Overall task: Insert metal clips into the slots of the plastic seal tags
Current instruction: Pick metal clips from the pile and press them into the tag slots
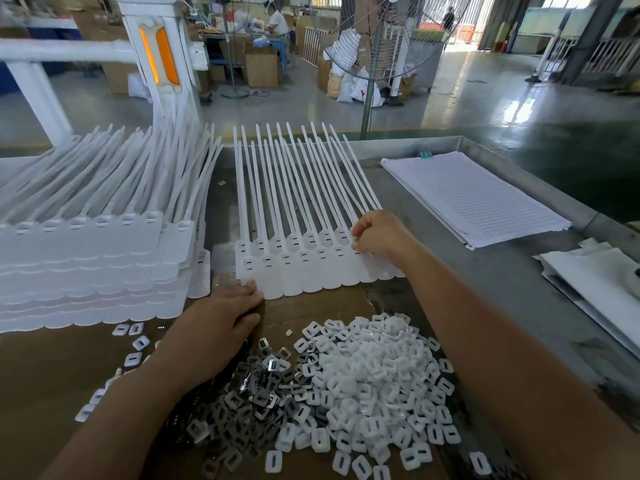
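Note:
A row of white plastic seal tags (294,261) lies fanned out on the table, tails pointing away, slots facing up. My right hand (377,235) has curled fingers pressed on the rightmost tag heads; whether it pinches a clip is hidden. My left hand (221,323) lies flat with straight fingers, fingertips touching the lower edge of the leftmost tag. Below the hands sits a heap of dark metal clips (256,389), and beside it a heap of white plastic caps (374,375).
A tall stack of more tags (93,258) fills the left side. Gridded paper sheets (474,199) lie at the right, more white sheets (595,285) at the far right edge. A standing fan (377,39) rises behind the metal table's rim (408,143).

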`<action>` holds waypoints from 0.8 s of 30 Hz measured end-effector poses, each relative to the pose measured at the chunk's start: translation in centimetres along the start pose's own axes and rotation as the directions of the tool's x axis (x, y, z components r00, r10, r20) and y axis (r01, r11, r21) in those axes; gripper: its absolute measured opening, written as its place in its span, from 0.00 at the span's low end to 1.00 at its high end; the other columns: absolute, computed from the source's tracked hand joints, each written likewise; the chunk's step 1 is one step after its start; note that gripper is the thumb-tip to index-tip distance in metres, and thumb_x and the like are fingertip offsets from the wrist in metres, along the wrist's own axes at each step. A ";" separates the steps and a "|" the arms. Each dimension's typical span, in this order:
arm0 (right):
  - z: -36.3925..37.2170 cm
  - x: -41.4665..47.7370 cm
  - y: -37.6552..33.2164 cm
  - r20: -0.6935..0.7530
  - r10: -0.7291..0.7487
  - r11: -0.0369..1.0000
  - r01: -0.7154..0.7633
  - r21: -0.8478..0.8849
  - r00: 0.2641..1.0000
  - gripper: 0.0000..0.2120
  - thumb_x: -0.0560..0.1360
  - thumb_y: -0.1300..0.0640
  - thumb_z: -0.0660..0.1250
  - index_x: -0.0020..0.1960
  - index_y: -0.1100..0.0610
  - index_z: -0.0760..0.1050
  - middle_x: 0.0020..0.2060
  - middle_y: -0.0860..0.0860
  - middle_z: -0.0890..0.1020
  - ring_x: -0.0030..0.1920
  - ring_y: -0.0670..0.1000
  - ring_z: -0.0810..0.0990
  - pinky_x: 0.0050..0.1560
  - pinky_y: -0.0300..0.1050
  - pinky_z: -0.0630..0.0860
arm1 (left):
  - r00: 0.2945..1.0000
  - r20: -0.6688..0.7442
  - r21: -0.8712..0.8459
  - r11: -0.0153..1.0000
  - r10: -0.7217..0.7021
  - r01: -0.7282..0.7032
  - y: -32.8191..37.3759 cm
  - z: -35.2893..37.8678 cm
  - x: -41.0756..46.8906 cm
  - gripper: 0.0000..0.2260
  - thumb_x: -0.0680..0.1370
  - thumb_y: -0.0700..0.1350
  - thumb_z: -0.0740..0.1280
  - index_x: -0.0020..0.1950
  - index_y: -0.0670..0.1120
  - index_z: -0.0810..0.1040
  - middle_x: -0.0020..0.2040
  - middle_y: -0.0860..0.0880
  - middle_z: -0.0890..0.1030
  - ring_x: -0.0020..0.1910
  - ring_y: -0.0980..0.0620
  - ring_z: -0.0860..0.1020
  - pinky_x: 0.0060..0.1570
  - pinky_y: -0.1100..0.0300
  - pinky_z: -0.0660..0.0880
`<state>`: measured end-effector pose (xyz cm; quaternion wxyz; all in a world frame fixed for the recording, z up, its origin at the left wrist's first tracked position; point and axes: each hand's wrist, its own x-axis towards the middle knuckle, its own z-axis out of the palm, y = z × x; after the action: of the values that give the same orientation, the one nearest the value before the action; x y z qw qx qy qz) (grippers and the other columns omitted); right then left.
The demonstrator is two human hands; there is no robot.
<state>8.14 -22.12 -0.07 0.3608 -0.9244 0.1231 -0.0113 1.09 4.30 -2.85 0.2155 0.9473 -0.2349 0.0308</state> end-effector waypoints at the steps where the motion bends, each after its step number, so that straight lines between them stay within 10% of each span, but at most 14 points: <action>1: 0.0 -0.2 0.2 -0.003 -0.015 1.000 0.015 0.010 1.000 0.10 0.71 0.63 0.71 0.39 0.50 0.72 0.45 0.49 0.79 0.48 0.49 0.77 0.50 0.45 0.76 | 1.000 0.000 -0.002 1.000 -0.001 0.001 0.0 0.0 0.0 0.18 0.79 0.47 0.60 0.69 0.53 0.67 0.72 0.57 0.62 0.71 0.59 0.59 0.67 0.67 0.53; 10: -0.7 -2.8 2.0 0.063 -0.201 0.978 0.197 0.074 0.977 0.08 0.77 0.60 0.62 0.55 0.54 0.75 0.49 0.44 0.76 0.48 0.43 0.73 0.47 0.35 0.67 | 1.000 -0.010 -0.011 1.000 0.000 0.000 0.0 0.0 0.0 0.18 0.78 0.47 0.60 0.69 0.53 0.67 0.71 0.58 0.62 0.70 0.60 0.60 0.66 0.68 0.53; 18: -1.8 -4.8 3.3 0.072 -0.306 0.943 0.292 0.157 0.949 0.07 0.74 0.59 0.67 0.48 0.48 0.77 0.45 0.40 0.79 0.46 0.37 0.77 0.44 0.28 0.71 | 1.000 -0.015 0.009 1.000 -0.002 0.002 -0.2 0.1 0.1 0.18 0.78 0.47 0.60 0.69 0.53 0.67 0.71 0.58 0.62 0.70 0.60 0.60 0.66 0.68 0.53; 24: -3.5 -6.9 2.2 0.453 -0.324 0.944 0.318 0.093 0.831 0.08 0.71 0.58 0.71 0.42 0.44 0.79 0.36 0.38 0.82 0.37 0.35 0.78 0.40 0.25 0.70 | 1.000 -0.005 0.012 1.000 0.008 -0.008 -0.2 0.1 0.1 0.18 0.79 0.47 0.59 0.69 0.53 0.67 0.71 0.58 0.62 0.70 0.60 0.59 0.65 0.69 0.52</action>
<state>0.60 -24.42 1.48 0.3789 -0.9053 -0.1230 0.1476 1.26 4.38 -3.00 0.2101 0.9476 -0.2379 0.0355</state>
